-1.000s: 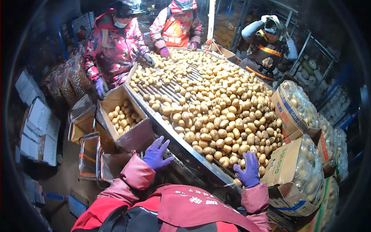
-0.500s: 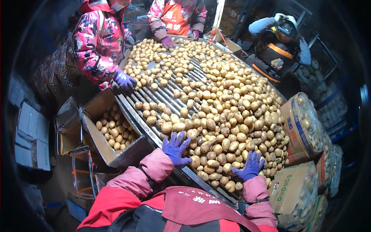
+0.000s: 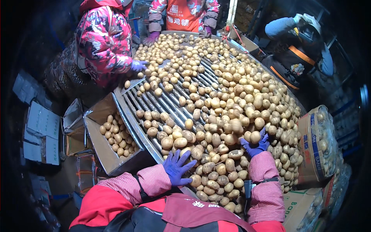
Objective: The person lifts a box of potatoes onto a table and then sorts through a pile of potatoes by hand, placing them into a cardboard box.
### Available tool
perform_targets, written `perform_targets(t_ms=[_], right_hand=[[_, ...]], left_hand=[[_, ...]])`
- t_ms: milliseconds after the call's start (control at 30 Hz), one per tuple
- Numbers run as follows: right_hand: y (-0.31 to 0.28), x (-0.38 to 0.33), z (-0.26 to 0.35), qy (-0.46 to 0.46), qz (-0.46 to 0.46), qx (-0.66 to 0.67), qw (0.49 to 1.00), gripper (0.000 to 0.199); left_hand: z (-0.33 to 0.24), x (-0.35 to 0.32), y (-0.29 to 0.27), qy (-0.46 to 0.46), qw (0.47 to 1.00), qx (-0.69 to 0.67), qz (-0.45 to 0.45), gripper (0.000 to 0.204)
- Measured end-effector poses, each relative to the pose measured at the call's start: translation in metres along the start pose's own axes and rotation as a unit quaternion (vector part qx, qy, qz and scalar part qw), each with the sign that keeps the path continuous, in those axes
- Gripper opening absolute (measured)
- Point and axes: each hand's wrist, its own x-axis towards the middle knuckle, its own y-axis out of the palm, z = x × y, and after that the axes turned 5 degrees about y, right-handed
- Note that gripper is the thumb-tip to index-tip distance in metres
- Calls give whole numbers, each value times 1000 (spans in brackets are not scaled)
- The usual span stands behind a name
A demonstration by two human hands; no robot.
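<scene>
A heap of potatoes (image 3: 232, 106) covers much of a slatted metal sorting table (image 3: 164, 110) in front of me. My left hand (image 3: 178, 168), in a purple glove, lies with its fingers spread against the potatoes at the near left edge. My right hand (image 3: 257, 145), gloved alike, reaches into the heap further right. Its thumb and fingers are apart, with a potato (image 3: 255, 137) lying between them; part of the fingers is hidden. Just ahead of that hand, a potato (image 3: 235, 126) is blurred by motion.
Left of the table stands an open cardboard box (image 3: 101, 149) holding potatoes. Filled cartons (image 3: 307, 145) wrapped in clear plastic line the right side. Co-workers stand at the far left (image 3: 104, 42), far end (image 3: 183, 15) and far right (image 3: 295, 58).
My right hand has moved forward into the heap, and potatoes ahead of it have shifted. The left hand stays at the near edge. The far-left co-worker's glove has moved further over the table.
</scene>
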Motion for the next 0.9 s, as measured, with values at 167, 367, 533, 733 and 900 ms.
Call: perform_targets(t_ms=[167, 367, 533, 733, 900], right_hand=[[36, 76, -1, -39, 148, 143, 978, 132], [51, 120, 90, -88, 167, 38, 981, 115], [44, 111, 172, -164, 207, -125, 956, 97], [69, 76, 181, -189, 226, -74, 953, 98], [60, 31, 172, -265, 280, -130, 914, 95]], left_hand=[[1, 9, 0, 49, 997, -1, -58, 79], [5, 6, -8, 40, 999, -11, -30, 78], [7, 3, -2, 25, 998, -40, -33, 75], [5, 2, 0, 15, 999, -38, 19, 79], [10, 0, 7, 11, 999, -35, 2, 81]])
